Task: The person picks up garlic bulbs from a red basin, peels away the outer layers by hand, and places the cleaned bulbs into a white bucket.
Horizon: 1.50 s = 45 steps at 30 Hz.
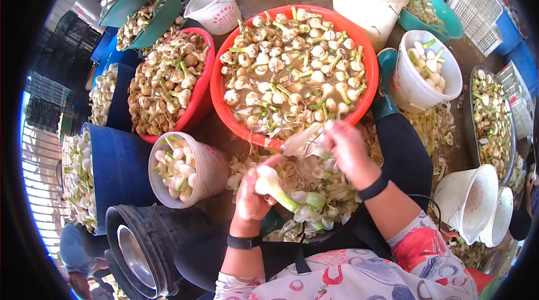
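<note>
In my left hand is a white garlic bulb, its green stem slanting down to the right; the fingers are closed around it. Pinched in my right hand is a pale strip of garlic skin, which stretches left toward the left hand over the basin's near rim. Beneath both hands lies a heap of peeled garlic skins. Just beyond them stands a red basin of cloudy water with many unpeeled garlic bulbs in it.
Left of the basin are a white bucket of peeled garlic and a red tub of dirty bulbs. Another white bucket with peeled garlic stands right, beside my boot. Black buckets sit at lower left. A person is partly visible there.
</note>
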Available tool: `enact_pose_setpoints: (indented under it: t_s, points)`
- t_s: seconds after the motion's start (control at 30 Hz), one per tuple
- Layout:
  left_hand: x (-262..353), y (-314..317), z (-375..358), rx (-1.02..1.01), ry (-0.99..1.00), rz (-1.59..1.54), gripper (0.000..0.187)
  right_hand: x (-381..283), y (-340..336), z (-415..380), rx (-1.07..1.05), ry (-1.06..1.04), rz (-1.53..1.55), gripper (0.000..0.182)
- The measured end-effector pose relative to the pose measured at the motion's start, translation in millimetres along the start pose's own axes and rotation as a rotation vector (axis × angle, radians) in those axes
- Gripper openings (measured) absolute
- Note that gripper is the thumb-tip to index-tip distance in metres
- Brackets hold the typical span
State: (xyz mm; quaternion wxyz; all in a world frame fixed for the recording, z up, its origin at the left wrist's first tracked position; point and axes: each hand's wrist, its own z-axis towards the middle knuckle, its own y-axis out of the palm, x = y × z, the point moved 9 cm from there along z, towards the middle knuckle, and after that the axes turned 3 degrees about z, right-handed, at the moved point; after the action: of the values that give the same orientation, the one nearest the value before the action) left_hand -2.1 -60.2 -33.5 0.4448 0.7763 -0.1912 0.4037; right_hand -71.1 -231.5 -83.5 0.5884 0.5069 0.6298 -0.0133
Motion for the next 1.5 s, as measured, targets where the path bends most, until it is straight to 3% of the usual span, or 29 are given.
enact_pose_setpoints:
  t_s: [0.07, 0.13, 0.17, 0.2, 0.27, 0.4, 0.47, 0.6, 0.67, 0.73, 0.8, 0.87, 0.93, 0.97, 1.0, 1.07, 1.1, 1.13, 1.2, 1.23, 1.3, 1.33, 1.4, 1.47, 1.5]
  points:
    - [3, -19, -1, 0.229, 0.017, -0.029, 0.051, -10, -7, 13, -0.049, -0.103, -0.724, 0.018]
    - [-7, -41, -1, 0.386, -0.009, 0.092, 0.04, -4, 49, -24, -0.345, -0.065, -1.365, 0.024]
    - [-10, -45, -1, 0.428, -0.03, 0.09, 0.035, -5, 69, -40, -0.464, -0.336, -1.382, 0.03]
    - [-9, -44, 0, 0.428, -0.028, 0.083, 0.035, -5, 72, -48, -0.42, -0.498, -1.262, 0.03]
    - [2, -48, -5, 0.507, 0.017, 0.329, 0.035, -9, 88, -58, -0.539, -0.191, -1.14, 0.028]
    - [-3, -46, -1, 0.484, 0.027, 0.276, 0.033, 12, 93, -66, -0.7, -0.329, -1.419, 0.026]
    - [-7, -50, -4, 0.543, -0.003, 0.181, 0.032, 26, 77, -60, -0.607, 0.093, -0.94, 0.022]
    - [-13, -39, 2, 0.402, -0.019, 0.149, 0.03, 30, 69, -57, -0.579, 0.15, -0.823, 0.019]
    - [-10, -35, 2, 0.344, -0.045, 0.112, 0.032, 25, 59, -49, -0.426, 0.17, -0.667, 0.018]
    - [-17, -39, 1, 0.313, -0.044, 0.044, 0.037, 16, 60, -33, -0.432, 0.247, -0.146, 0.017]
    - [-13, -24, 6, 0.115, 0.094, 0.203, 0.047, 9, 60, -38, -0.412, 0.14, -0.607, 0.014]
    - [-15, -4, 10, 0.107, -0.026, -0.074, 0.063, -38, 98, -68, -0.461, -0.656, -0.829, 0.012]
    - [-19, 1, 9, 0.055, -0.097, -0.341, 0.065, -38, 97, -66, -0.436, -0.573, -0.828, 0.008]
    - [-19, 6, 9, -0.169, -0.103, -0.482, 0.064, -34, 95, -65, -0.445, -0.586, -0.918, 0.007]
    - [-21, 5, 9, -0.167, -0.104, -0.481, 0.064, -31, 95, -64, -0.451, -0.593, -1.009, 0.006]
    - [-39, -24, 10, 0.206, -0.161, -0.181, 0.06, -36, 93, -68, -0.384, -0.612, -0.908, 0.004]
    - [-44, -12, 14, 0.119, -0.139, -0.191, 0.058, -36, 95, -70, -0.389, -0.598, -0.889, 0.004]
    - [-48, -12, 11, 0.172, -0.156, -0.135, 0.057, -37, 97, -71, -0.396, -0.586, -0.867, 0.005]
    - [-44, 23, 6, -0.361, -0.215, -0.452, 0.055, -38, 103, -73, -0.406, -0.64, -0.918, 0.005]
    - [-43, 26, 5, -0.362, -0.214, -0.451, 0.055, -42, 102, -73, -0.375, -0.714, -0.883, 0.005]
    - [-32, 8, 8, -0.035, -0.081, -0.32, 0.051, -49, 102, -77, -0.345, -0.791, -0.848, 0.005]
    - [-31, 10, 7, -0.036, -0.078, -0.321, 0.051, -47, 101, -76, -0.37, -0.717, -0.844, 0.005]
    - [-13, 0, 5, 0.077, 0.131, -0.239, 0.051, -43, 99, -74, -0.4, -0.642, -0.838, 0.006]
    - [-9, 2, 4, 0.075, 0.116, -0.175, 0.05, -35, 87, -64, -0.379, -0.475, -0.733, 0.008]
    - [-11, -2, 2, 0.14, 0.12, -0.107, 0.05, -27, 87, -59, -0.465, -0.36, -0.781, 0.014]
